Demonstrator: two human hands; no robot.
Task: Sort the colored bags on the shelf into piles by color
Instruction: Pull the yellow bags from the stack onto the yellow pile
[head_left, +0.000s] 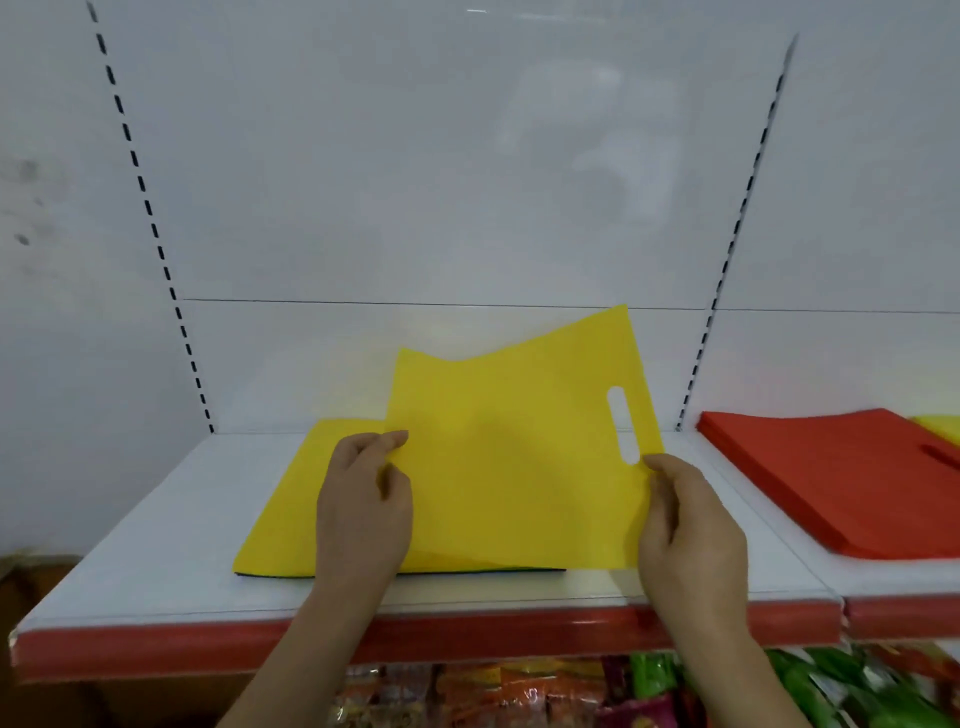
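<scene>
A yellow bag (514, 441) with a cut-out handle slot is lifted and tilted up off a flat stack on the white shelf (156, 545). My left hand (363, 514) pinches its left edge. My right hand (691, 540) pinches its right edge just below the handle slot. Under it lies another yellow bag (291, 499), and a dark green edge (280, 574) shows at the bottom of that stack. On the shelf section to the right sits a pile of red bags (831, 483), with a corner of a yellow bag (943, 427) behind it.
The shelf has a red front strip (156, 647) and a white back panel with slotted uprights (150, 208). Packaged goods (519, 691) fill the shelf below. The left part of the shelf surface is bare.
</scene>
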